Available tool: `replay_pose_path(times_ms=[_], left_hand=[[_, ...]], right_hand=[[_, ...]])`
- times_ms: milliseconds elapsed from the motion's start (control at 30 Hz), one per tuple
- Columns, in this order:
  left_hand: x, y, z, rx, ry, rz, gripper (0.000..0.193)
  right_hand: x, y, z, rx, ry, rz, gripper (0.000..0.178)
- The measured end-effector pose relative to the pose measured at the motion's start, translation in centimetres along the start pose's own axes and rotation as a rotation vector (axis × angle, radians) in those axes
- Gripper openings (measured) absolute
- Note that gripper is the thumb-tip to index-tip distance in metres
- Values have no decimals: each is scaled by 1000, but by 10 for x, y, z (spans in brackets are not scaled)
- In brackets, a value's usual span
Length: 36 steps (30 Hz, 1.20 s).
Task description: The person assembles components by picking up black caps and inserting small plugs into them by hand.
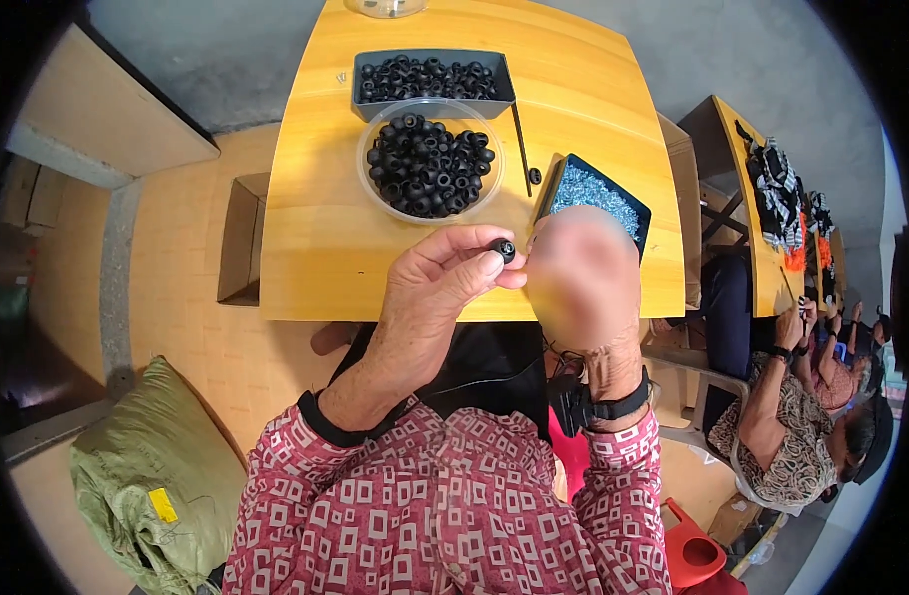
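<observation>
Fingers (464, 260) of left hand (436, 288) curl and pinch small black round part (503, 250) at fingertips, over near edge of yellow table (315, 248); right hand (581, 283) sits just beside it, touching, but blurred, so cannot tell if open or closed; clear round bowl (430, 165) full of black round parts sits further up table; dark tray (432, 78) with more black parts behind bowl; black tray (595, 198) of small shiny silver bits just above right hand; thin black stick (522, 149) lies between bowl and silver tray.
</observation>
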<state>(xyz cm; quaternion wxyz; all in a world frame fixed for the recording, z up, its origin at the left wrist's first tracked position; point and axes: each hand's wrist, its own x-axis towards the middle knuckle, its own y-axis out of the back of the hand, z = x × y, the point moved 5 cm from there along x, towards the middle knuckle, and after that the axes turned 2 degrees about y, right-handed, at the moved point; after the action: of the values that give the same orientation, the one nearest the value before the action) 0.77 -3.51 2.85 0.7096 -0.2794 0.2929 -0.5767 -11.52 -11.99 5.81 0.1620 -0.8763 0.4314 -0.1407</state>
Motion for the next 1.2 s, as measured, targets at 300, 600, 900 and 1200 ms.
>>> replay_pose_path(times_ms=[300,600,900,1200], left_hand=[[-2,2,0,-36,-8,-6,21],[-3,3,-3,14,-37,63,21],[-1,0,-4,-52,-16,44,22],[0,-2,-7,11,-19,18,21]], right_hand=[[0,-14,-13,-453,229,-60,18],[-5,-27,-22,-844,273,-108,19],[-12,-20,-14,-751,350,15,21],[-16,-14,-25,-839,477,17,21]])
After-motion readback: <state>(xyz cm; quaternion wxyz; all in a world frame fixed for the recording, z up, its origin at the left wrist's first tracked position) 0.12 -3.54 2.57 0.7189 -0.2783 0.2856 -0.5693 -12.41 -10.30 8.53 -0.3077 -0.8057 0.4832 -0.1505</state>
